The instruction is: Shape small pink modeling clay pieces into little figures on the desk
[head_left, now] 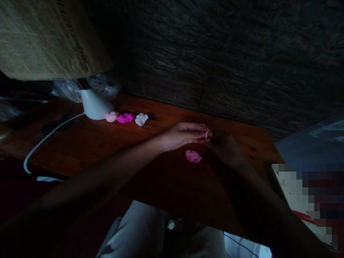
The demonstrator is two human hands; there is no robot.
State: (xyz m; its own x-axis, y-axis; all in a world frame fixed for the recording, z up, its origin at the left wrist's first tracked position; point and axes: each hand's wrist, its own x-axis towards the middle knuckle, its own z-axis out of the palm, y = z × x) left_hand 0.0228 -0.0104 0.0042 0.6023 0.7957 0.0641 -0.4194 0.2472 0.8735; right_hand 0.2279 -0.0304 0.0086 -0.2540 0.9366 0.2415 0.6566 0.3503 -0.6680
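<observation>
My left hand (184, 135) reaches over the wooden table (107, 154), fingers stretched toward my right hand (224, 147). Between the fingertips of both hands sits a small pink bit of clay (206, 134), pinched where they meet. My right hand is in shadow, fingers curled round that bit. Just below the hands a pink clay lump (192, 156) lies on the table. Further back left lie three more lumps in a row: pale pink (111, 116), magenta (125, 118) and white (141, 119).
A white lamp base (94, 104) with its cable (43, 139) stands at the back left under a woven shade (45, 39). A dark textured wall (215, 53) runs behind the table. Crumpled plastic (103, 86) lies behind the lamp. A printed sheet (298, 200) rests at the right edge.
</observation>
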